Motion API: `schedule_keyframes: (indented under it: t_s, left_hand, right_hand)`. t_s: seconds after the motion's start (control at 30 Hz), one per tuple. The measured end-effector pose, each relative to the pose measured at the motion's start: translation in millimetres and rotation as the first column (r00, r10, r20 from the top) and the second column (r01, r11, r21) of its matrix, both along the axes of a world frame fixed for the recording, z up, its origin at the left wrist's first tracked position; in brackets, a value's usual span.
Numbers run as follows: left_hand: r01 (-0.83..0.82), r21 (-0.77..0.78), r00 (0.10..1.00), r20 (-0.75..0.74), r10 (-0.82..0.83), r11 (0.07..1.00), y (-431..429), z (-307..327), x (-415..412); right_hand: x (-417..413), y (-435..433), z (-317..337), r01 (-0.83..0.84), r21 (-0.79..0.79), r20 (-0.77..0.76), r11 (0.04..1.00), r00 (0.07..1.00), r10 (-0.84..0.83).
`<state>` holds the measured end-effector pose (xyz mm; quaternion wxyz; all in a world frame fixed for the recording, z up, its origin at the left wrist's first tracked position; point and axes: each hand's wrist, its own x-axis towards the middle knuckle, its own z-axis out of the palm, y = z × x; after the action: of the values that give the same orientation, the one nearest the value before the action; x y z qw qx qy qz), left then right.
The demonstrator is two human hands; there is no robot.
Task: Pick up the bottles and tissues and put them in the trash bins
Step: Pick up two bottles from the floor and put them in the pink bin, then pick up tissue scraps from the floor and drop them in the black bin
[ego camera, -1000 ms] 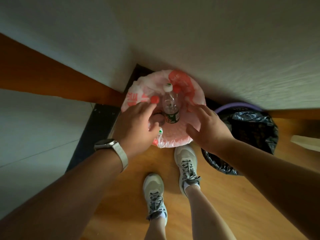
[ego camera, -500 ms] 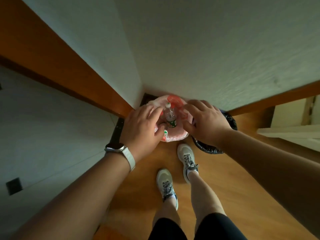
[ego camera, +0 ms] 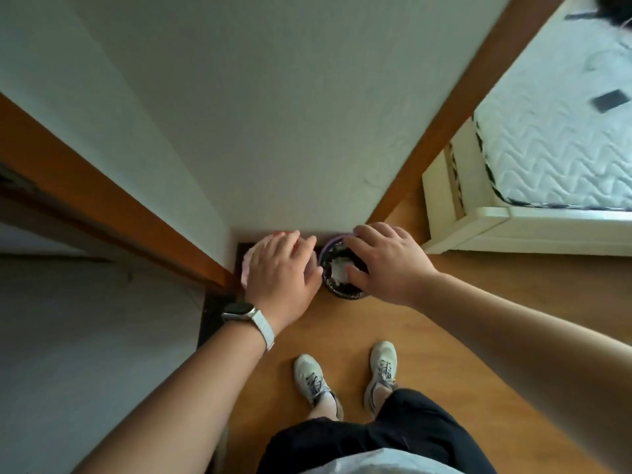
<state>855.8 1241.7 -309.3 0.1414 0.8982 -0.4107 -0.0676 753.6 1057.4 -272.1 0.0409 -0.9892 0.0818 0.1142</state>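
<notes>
Hovering empty, fingers (ego camera: 294, 243) relaxed: left hand (ego camera: 280, 270) covers pink-bagged bin (ego camera: 247, 266); right hand (ego camera: 386, 265) covers purple-rimmed black-lined bin (ego camera: 329, 242) holding white tissue (ego camera: 337, 272).

The left hand (ego camera: 280, 271) hid nearly all of the pink-lined bin (ego camera: 246, 268) in the floor's corner and whatever lay inside, the right hand (ego camera: 386, 265) covered the far side of the black-lined bin (ego camera: 342, 293) and part of its white tissue (ego camera: 337, 271), and the bed (ego camera: 547, 148) ran off the right edge.
</notes>
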Motion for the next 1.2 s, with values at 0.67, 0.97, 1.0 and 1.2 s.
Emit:
schedule_keyframes:
  t_s: [0.67, 0.97, 1.0, 1.2]
  left_hand:
    - [0.548, -0.035, 0.827, 0.176, -0.534, 0.836, -208, 105, -240]
    - [0.725, -0.013, 0.675, 0.214, -0.706, 0.689, -324, 124, -405]
    - [0.745, -0.004, 0.652, 0.22, -0.726, 0.667, -336, 126, -422]
    - [0.85, 0.042, 0.503, 0.23, -0.833, 0.525, -397, 138, -495]
  right_hand:
    - [-344, -137, 95, 0.499, -0.097, 0.166, 0.861, 0.861, -0.48]
    - [-529, -198, 109, 0.728, -0.066, 0.3, 0.682, 0.667, -0.682]
    - [-546, -203, 110, 0.753, -0.06, 0.31, 0.655, 0.638, -0.705]
    - [-629, -224, 109, 0.88, -0.017, 0.342, 0.474, 0.451, -0.824]
